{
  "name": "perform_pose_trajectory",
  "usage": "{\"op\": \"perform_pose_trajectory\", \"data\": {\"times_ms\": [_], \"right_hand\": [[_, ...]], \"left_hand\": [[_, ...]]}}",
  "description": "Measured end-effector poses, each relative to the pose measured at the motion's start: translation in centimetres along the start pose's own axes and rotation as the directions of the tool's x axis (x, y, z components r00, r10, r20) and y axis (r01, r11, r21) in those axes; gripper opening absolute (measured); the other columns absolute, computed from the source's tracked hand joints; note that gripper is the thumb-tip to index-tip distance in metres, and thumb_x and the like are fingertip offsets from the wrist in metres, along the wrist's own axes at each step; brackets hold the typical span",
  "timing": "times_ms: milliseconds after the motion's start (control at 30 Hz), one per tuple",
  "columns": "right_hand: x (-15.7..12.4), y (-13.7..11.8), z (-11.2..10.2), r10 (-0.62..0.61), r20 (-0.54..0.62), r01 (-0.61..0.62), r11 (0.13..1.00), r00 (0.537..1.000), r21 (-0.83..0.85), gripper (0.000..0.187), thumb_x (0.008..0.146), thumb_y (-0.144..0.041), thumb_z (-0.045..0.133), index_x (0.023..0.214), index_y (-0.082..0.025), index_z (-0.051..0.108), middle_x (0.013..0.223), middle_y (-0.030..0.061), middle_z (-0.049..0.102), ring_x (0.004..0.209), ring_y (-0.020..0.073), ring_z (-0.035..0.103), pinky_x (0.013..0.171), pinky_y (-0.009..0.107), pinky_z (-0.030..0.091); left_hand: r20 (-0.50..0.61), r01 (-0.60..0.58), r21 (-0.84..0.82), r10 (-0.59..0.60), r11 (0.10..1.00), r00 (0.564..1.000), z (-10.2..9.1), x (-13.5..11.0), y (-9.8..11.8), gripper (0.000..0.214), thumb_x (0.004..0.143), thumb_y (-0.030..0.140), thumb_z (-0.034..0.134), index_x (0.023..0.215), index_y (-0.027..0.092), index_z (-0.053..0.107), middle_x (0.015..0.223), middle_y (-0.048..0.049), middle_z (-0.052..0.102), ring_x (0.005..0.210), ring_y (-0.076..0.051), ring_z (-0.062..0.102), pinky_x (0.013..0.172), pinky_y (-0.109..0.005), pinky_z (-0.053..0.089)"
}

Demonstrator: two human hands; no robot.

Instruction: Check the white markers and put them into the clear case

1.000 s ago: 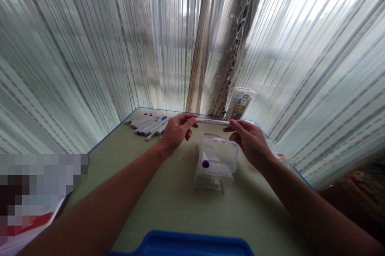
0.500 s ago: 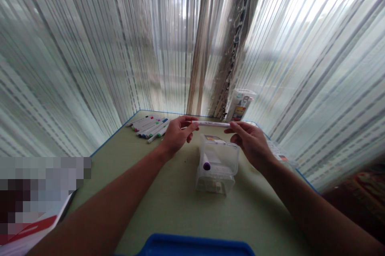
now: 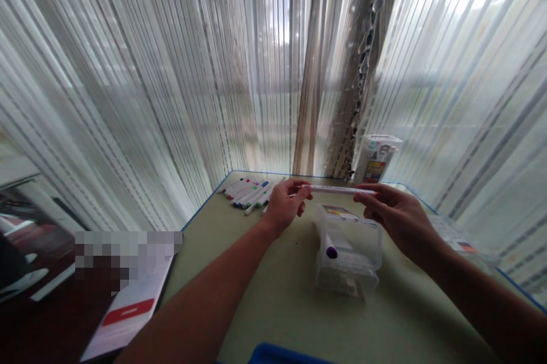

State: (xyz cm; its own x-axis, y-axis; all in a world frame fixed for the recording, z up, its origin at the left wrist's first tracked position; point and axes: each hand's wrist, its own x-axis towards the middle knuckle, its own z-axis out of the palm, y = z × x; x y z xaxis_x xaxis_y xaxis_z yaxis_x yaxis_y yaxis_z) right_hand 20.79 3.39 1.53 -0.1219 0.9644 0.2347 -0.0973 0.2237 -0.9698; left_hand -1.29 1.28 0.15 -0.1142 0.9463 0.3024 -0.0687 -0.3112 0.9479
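A white marker [image 3: 333, 188] is held level between my two hands, above the far part of the table. My left hand [image 3: 287, 204] pinches its left end, and my right hand [image 3: 391, 204] has its fingers closed on the right end. Just below and nearer to me stands a clear plastic case [image 3: 370, 233] with its lid up. Inside the case lies a marker with a purple end [image 3: 331, 252]. Left of my left hand, several white markers with coloured ends [image 3: 248, 194] lie in a loose pile.
A tall clear box with a label [image 3: 378, 160] stands at the back, by the string curtain [image 3: 260, 68]. A flat clear package [image 3: 464, 238] lies at the right edge of the green table [image 3: 273, 273]. A blue object [image 3: 284, 354] is at the near edge.
The view has swung to the left, so everything sits further right in the picture. Both hands still hold the marker; the fingers of my right hand now lie straighter along it.
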Motion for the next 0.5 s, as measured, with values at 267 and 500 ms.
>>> {"op": "perform_pose_trajectory", "data": {"times_ms": [267,500], "right_hand": [[0.20,0.41,-0.25,0.008,0.017,-0.007,1.000,1.000,-0.023,0.040,0.059,-0.048,0.088,0.080,-0.016,0.076,0.064,0.0030,0.066,0.047,0.0102,0.053,0.040,0.022,0.040],[0.12,0.31,-0.24,-0.006,0.004,0.007,0.999,1.000,-0.046,0.042,0.061,-0.047,0.088,0.087,-0.016,0.076,0.061,0.0031,0.066,0.045,0.0108,0.052,0.040,0.023,0.040]], "left_hand": [[0.012,0.023,-0.002,-0.023,1.000,1.000,0.05,-0.01,-0.02,0.029,0.081,0.040,0.068,0.085,0.011,0.062,0.070,-0.0019,0.065,0.040,-0.005,0.047,0.037,-0.020,0.035],[0.016,0.040,-0.004,-0.040,0.999,0.999,0.02,-0.08,0.10,0.028,0.081,0.039,0.068,0.084,0.012,0.062,0.070,-0.0019,0.064,0.041,-0.005,0.048,0.037,-0.019,0.036]]}}
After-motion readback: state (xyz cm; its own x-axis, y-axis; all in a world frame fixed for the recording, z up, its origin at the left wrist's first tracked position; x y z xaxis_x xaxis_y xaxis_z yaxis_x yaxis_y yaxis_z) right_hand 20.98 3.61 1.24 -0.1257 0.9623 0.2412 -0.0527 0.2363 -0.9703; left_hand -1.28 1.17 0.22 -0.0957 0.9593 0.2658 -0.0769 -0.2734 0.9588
